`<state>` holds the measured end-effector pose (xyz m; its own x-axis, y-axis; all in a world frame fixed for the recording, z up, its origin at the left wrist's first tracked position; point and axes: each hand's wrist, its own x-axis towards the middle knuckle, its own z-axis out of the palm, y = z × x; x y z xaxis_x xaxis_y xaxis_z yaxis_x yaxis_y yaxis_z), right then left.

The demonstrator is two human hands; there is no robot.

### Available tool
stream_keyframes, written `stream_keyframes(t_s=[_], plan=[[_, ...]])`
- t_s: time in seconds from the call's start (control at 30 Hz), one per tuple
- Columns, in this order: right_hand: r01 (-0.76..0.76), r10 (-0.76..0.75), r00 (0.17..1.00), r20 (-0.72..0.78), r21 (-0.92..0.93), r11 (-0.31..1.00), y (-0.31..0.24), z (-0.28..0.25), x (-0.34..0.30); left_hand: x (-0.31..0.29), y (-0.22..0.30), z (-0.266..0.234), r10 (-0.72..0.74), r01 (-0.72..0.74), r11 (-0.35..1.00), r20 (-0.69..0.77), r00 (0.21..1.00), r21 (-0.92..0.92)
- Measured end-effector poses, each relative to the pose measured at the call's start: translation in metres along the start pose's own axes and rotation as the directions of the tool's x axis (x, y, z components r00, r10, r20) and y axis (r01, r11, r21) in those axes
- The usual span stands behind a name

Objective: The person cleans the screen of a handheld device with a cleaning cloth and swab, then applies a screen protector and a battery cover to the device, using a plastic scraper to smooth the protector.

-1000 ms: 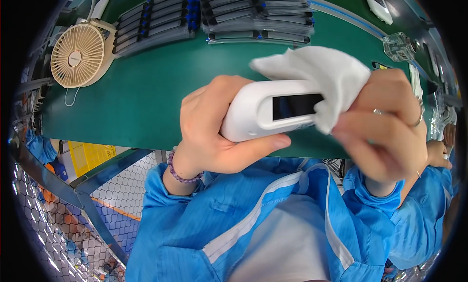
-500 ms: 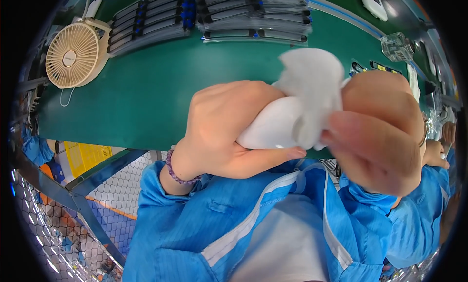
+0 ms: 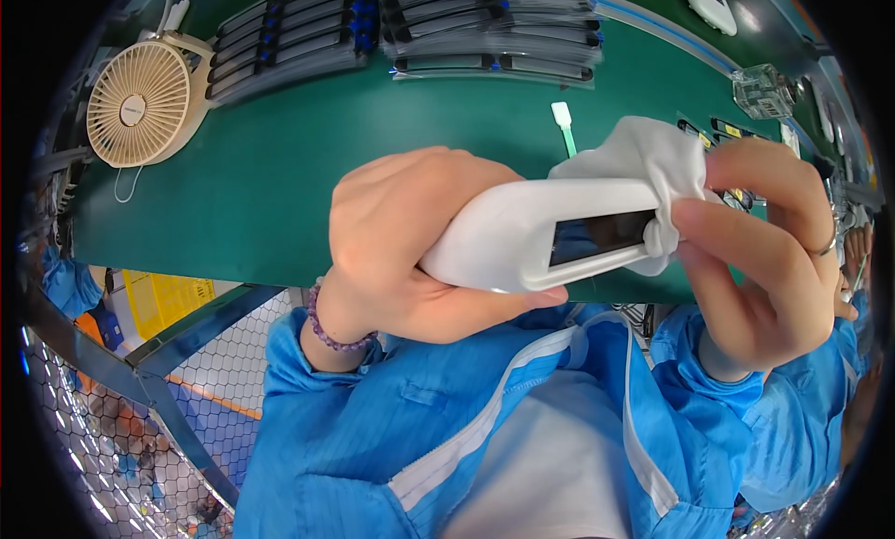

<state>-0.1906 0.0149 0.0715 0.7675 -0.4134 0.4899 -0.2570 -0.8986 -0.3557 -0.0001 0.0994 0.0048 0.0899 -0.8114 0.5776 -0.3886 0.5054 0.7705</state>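
Observation:
A white handheld device [image 3: 499,236] with a dark rectangular screen [image 3: 597,236] is held up above the front edge of the table. My left hand [image 3: 410,245] is closed around its rounded end, thumb along the near side. At the other end, my right hand [image 3: 769,250] pinches a white cloth [image 3: 643,152] between thumb and fingers. The cloth wraps over that end of the device and hides it, along with part of the screen. Beyond the cloth, a green-handled swab [image 3: 563,124] with a white tip lies on the table.
Stacks of dark strip-shaped parts in clear bags [image 3: 489,26] line the back of the green table [image 3: 270,185]. A cream fan [image 3: 140,105] stands at the left. Toward the right are a glass bottle [image 3: 764,89] and another white device [image 3: 710,3]. Someone's blue sleeve shows at each side.
My right hand has moved to the right with the cloth, uncovering the device's screen. The swab on the table has come into sight. My left hand has shifted slightly left.

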Motion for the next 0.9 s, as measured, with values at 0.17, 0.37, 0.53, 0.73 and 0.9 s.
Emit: stream_keyframes(t_s=[0.17, 0.37, 0.53, 0.73, 0.9], plan=[[0.143, -0.144, 0.989, -0.014, 0.258, 0.955, 0.019, 0.003, -0.003, 0.001, -0.005, -0.008, 0.155, -0.163, 0.986, 0.149, 0.977, 0.043], [0.262, -0.261, 0.964, -0.046, 0.034, 0.964, 0.015, 0.001, -0.015, -0.003, -0.003, -0.001, -0.009, 0.008, 1.000, -0.044, 0.999, -0.023], [0.097, 0.106, 0.945, -0.309, 0.576, 0.812, 0.011, 0.017, -0.023, -0.003, -0.005, 0.003, -0.021, 0.020, 0.999, -0.025, 0.999, -0.048], [0.073, -0.066, 0.959, -0.276, 0.012, 0.997, -0.003, 0.018, -0.005, -0.004, -0.004, 0.004, -0.034, 0.033, 0.999, -0.037, 0.999, -0.026], [0.211, -0.199, 0.968, -0.154, 0.064, 0.975, 0.013, 0.013, -0.016, -0.001, -0.009, -0.004, 0.152, -0.163, 0.985, 0.166, 0.974, 0.054]])
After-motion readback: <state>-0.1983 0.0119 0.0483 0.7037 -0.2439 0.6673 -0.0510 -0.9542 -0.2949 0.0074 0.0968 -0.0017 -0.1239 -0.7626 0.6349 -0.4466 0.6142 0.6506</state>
